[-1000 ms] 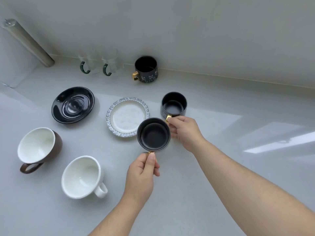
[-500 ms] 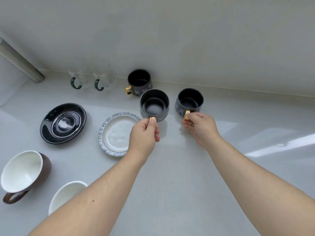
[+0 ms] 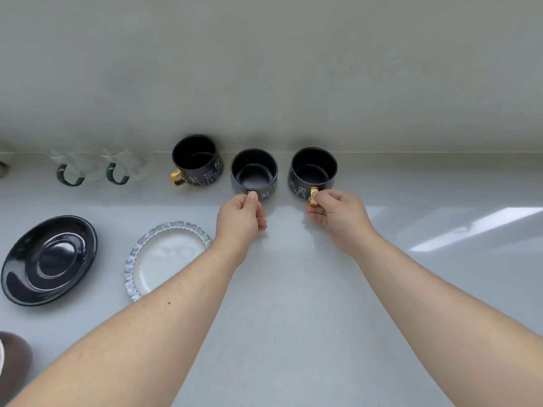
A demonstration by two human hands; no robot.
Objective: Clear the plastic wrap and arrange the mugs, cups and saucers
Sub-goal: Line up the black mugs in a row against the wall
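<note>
Three black mugs with gold handles and white cat drawings stand in a row by the back wall. My left hand [image 3: 241, 217] pinches the handle of the middle black mug [image 3: 254, 172]. My right hand [image 3: 338, 214] grips the gold handle of the right black mug [image 3: 313, 170]. The left black mug [image 3: 196, 160] stands alone, its handle pointing left. Two clear glass cups with green handles [image 3: 70, 168] [image 3: 122, 167] stand further left along the wall. A black saucer [image 3: 48, 259] and a glass-rimmed white saucer [image 3: 167, 257] lie nearer to me on the left.
The white counter [image 3: 293, 304] meets the wall just behind the mugs. A brown cup's edge [image 3: 13, 362] shows at the bottom left corner. A grey roll end [image 3: 3, 168] peeks in at the far left.
Both hands have carried their black mugs away from me to the back wall, lining them up to the right of the third black mug. The view has shifted forward with them.
</note>
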